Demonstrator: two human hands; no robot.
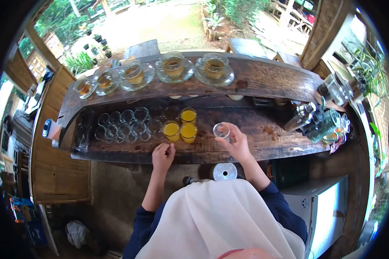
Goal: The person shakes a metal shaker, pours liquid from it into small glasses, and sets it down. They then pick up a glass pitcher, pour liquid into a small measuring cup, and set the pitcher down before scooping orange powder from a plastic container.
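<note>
An empty clear glass (221, 130) is in my right hand (235, 140), its fingers and thumb round the rim side, over the dark wooden counter (255, 134). My left hand (163, 155) rests at the counter's front edge with its fingers curled together; whether anything small is inside is hidden. Just beyond it stand three glasses of yellow-orange liquid: one at the front left (171, 131), one at the front right (188, 132) and one behind (188, 115). Several empty glasses (127, 129) stand in rows to their left.
Cups of brown liquid on glass saucers (173, 67) line the raised shelf (263, 75). On the right are a metal shaker (300, 115), a green glass jar (330, 123) and a large clear jar (336, 88). A round metal-topped object (224, 172) is below the counter edge.
</note>
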